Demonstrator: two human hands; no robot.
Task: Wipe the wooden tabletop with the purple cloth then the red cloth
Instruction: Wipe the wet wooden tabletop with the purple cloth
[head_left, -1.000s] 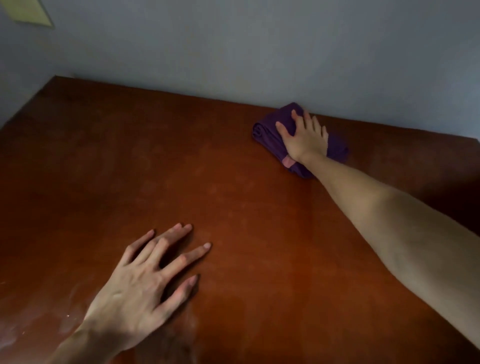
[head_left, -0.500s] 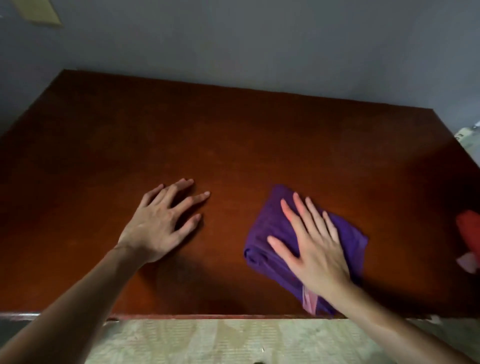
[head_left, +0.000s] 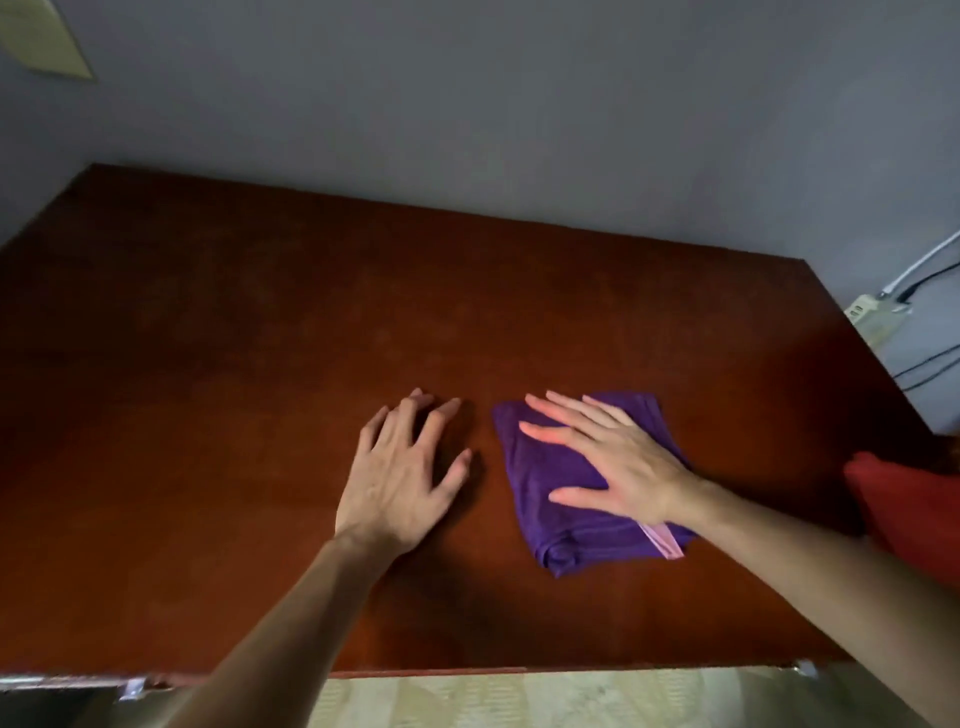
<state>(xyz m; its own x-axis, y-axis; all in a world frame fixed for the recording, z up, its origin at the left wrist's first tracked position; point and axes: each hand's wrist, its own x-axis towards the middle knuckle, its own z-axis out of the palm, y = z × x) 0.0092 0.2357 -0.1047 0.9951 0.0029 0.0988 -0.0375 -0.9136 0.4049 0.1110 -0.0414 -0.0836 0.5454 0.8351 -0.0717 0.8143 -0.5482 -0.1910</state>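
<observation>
From the head camera, the wooden tabletop (head_left: 260, 364) is a smooth, glossy reddish-brown slab, roughly rectangular, with its far edge against a plain grey wall (head_left: 519, 104). One purple cloth (head_left: 540, 467), soft and folded into a thick, rounded rectangle, lies on the wood toward the near edge, right of the middle; a thin pale pink strip (head_left: 662, 540) shows at its near right corner. One red cloth (head_left: 904, 509), a bulky, soft lump, sits at the right edge of the tabletop and is cut off by the frame.

Two bare hands are in view. The right hand (head_left: 618, 462) lies flat on the purple cloth, fingers spread and straight, pressing it down rather than closed around it, and covers much of the cloth's right half. The left hand (head_left: 405, 478) rests on the bare wood just beside the cloth, apart from it, fingers splayed and holding nothing.

Beyond the far right corner, a pale power strip (head_left: 872, 312) with one white cable and several dark ones hangs against the wall. A yellowish panel (head_left: 41, 36) sits at the upper left of the wall. Pale patterned flooring (head_left: 519, 696) shows below the near edge.
</observation>
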